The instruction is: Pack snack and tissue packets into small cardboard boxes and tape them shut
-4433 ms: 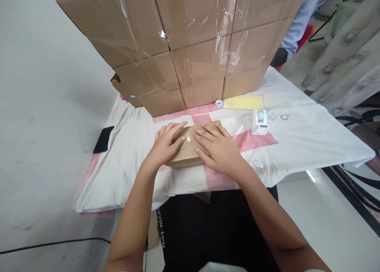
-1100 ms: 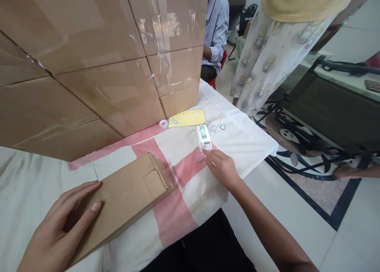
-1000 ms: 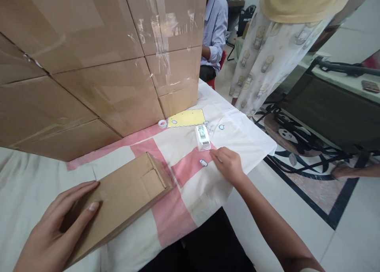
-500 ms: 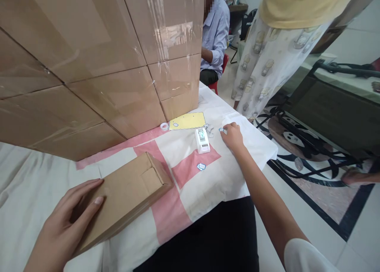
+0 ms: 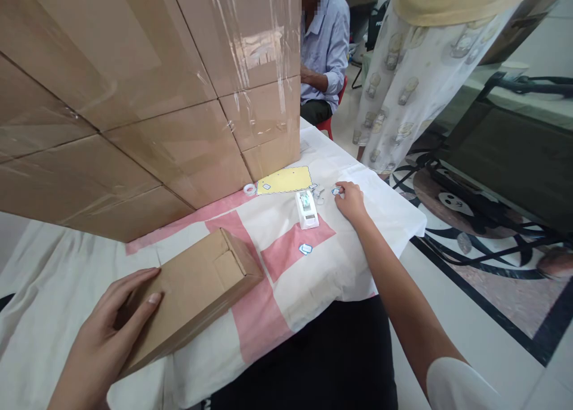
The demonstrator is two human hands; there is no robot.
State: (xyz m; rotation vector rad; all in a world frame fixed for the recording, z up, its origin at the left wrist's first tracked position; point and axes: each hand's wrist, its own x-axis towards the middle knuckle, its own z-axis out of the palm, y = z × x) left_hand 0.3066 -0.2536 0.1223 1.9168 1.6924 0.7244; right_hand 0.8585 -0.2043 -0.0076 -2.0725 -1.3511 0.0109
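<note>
My left hand (image 5: 110, 326) is wrapped over the near end of a long brown cardboard box (image 5: 192, 284), which lies on the cloth with its closed end flap pointing right. Further off, my right hand (image 5: 351, 202) has its thumb and index fingertips closed on a small white sticker (image 5: 335, 191) with a blue edge. Between the hands stands a white tape dispenser (image 5: 307, 210). Nearer to me, more small blue-edged stickers (image 5: 305, 249) lie on a pink patch of the cloth. A yellow sheet (image 5: 284, 180) with a little label on it rests behind the dispenser.
Taped cardboard cartons (image 5: 179, 117) form a tall wall along the back left. By their foot lies a small tape roll (image 5: 249, 189). One person (image 5: 329, 46) sits beyond the cartons; another (image 5: 403, 76) stands past the table. A dark folding chair (image 5: 510, 153) is at right.
The view has shifted slightly. My right fingertips have moved a little around the small sticker, while my left hand keeps its place on the box.
</note>
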